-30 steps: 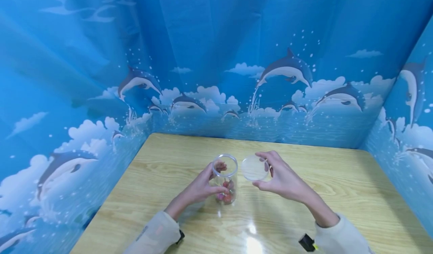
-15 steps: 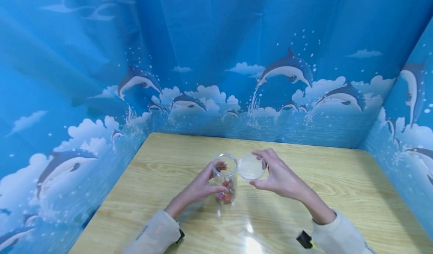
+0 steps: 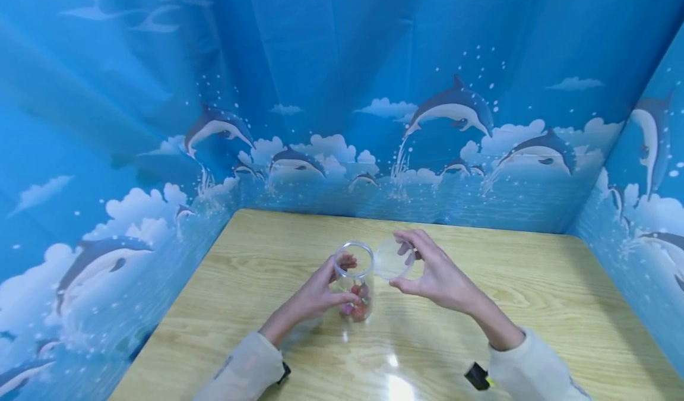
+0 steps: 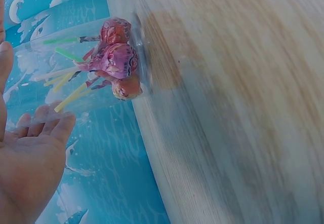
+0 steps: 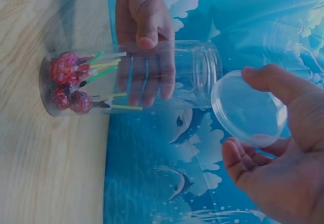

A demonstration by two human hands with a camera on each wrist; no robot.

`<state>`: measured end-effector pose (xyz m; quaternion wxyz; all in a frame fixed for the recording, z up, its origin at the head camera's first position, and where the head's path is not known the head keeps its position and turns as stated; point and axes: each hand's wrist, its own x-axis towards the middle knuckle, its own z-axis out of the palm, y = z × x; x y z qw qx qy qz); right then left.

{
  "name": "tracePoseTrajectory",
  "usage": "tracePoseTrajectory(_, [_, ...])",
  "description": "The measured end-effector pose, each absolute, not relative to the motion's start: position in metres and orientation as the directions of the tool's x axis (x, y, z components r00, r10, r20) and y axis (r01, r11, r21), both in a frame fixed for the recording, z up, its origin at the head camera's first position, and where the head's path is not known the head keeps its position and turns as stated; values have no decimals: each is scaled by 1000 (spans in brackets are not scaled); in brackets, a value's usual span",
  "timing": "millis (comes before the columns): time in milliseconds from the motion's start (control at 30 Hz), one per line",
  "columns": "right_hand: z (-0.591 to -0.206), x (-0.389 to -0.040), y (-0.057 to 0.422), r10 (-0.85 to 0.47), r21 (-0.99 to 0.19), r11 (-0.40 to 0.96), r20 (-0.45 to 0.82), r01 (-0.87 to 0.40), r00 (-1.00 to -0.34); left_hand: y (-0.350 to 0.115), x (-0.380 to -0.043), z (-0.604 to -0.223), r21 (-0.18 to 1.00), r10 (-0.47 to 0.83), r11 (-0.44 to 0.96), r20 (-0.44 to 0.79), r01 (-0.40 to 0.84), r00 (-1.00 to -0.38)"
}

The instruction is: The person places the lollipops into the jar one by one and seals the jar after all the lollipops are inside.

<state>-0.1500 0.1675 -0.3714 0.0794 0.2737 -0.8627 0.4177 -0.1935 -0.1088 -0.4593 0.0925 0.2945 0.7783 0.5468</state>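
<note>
A clear plastic jar (image 3: 363, 285) stands upright on the table with its mouth uncovered. Several lollipops (image 5: 71, 82) in red and pink wrappers lie at its bottom, their green, yellow and white sticks pointing up. My left hand (image 3: 320, 294) grips the jar from the left side, thumb in front and fingers behind. In my right hand (image 3: 435, 276) a clear round lid (image 5: 250, 110) is pinched by its edge between thumb and fingers. The lid is tilted, right beside the jar's rim; whether the two touch I cannot tell.
The light wooden table (image 3: 256, 246) carries the jar. Blue curtains (image 3: 331, 62) printed with dolphins and clouds hang behind the table and along both sides.
My right hand has moved a little to the left with the lid, bringing it close to the jar's rim. The left hand and the jar have stayed in place.
</note>
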Motion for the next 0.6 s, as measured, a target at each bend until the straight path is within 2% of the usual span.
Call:
tracePoseTrajectory(267, [-371, -154, 158, -395, -690, 455, 410, -563, -822, -109, -194, -460, 909, 563, 213, 186, 359, -805])
tracePoseTrajectory(600, [-371, -164, 139, -415, -781, 289, 419, -554, -808, -108, -194, -460, 909, 561, 211, 190, 361, -806])
